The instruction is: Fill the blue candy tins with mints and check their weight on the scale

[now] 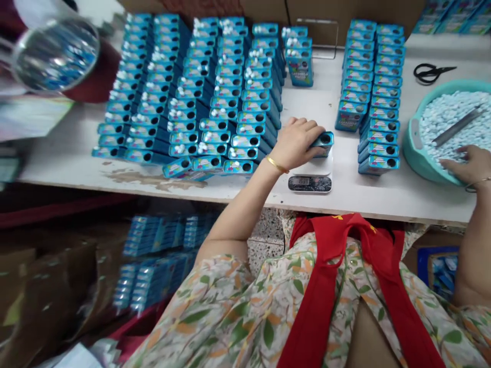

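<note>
My left hand (pixel 297 140) is closed around a small blue tin (pixel 324 139) with a round hole in its top, resting on a white digital scale (pixel 311 176) at the table's front. My right hand (pixel 468 164) lies on the rim of a teal basin (pixel 412 148) full of pale blue tablets (pixel 447 120), fingers bent among the tablets; what they hold is hidden. A grey metal strip (pixel 456 127) lies across the tablets.
Rows of blue tins (pixel 192 87), some heaped with tablets, cover the table's left. Two more stacked columns (pixel 374 92) stand right of the scale. Black scissors (pixel 431 72) lie at the back right. Boxes of tins (pixel 153 260) sit under the table.
</note>
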The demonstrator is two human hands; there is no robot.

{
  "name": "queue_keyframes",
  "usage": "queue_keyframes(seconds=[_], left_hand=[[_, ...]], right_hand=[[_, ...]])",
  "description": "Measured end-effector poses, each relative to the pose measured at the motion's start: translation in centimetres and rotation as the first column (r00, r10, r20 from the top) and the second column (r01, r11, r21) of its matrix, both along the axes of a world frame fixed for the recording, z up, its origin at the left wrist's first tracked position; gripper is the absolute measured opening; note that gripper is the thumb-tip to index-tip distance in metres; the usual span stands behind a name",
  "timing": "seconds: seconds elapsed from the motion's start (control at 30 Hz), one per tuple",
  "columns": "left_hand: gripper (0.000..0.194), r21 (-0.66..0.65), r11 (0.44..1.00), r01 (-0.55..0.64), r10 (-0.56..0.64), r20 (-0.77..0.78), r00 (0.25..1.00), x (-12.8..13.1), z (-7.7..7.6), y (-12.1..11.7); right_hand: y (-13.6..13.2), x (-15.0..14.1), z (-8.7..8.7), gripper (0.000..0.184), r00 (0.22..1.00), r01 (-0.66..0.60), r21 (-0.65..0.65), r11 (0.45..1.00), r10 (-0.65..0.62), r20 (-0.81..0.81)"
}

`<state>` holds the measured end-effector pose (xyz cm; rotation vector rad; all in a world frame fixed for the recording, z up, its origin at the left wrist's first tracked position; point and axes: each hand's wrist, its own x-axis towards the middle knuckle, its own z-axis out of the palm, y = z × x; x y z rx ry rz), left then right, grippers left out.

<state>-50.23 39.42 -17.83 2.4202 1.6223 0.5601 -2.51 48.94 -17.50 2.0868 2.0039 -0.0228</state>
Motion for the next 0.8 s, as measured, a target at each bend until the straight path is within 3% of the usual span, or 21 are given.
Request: queue_keyframes(seconds=[0.13,0.27,0.47,0.57,0.67,0.73,0.8], left_hand=[[0.035,0.058,0.998,0.031,-0.031,-0.003,1.0,3.3,-0.1,3.2],[0.035,0.054,0.997,0.053,-0.052,-0.013,0.999,5.9,-1.6,6.4],[0.039,0.052,0.998,0.047,-0.043,-0.086,0.995,6.8,-3.8,8.2],[0.049,0.119,0.993,-0.004,0.007,-0.023,1.0,4.9,-4.3,10.2],[0.048,0.204,0.943,-0.261,0.243,0.109,0.964,0.7,-4.7,14.9],[0.045,0.154,0.876,-0.458,0.443,0.123,0.888,-2.5,-5.0,18.7],[0.037,0.039,0.833,-0.553,0.547,0.097,0.831,-5.3,-5.5,21.9]], right_hand=[[-1.1,-2.7,0.7,0.037,0.98,0.11,0.044,0.993,-0.101,-0.172],[-1.7,-3.3,1.2,0.016,0.952,0.137,0.023,0.99,-0.125,-0.279],[-1.9,-3.2,0.9,0.011,0.956,0.132,0.036,0.991,-0.118,-0.269],[-1.8,-2.9,0.2,0.01,0.967,0.143,0.025,0.989,-0.134,-0.217],[-1.6,-2.6,-0.4,0.011,0.972,0.156,0.028,0.987,-0.149,-0.184],[-1.6,-2.4,-0.4,0.011,0.971,0.156,0.028,0.987,-0.149,-0.187],[-1.8,-2.3,-0.2,0.01,0.966,0.16,0.031,0.987,-0.15,-0.209]])
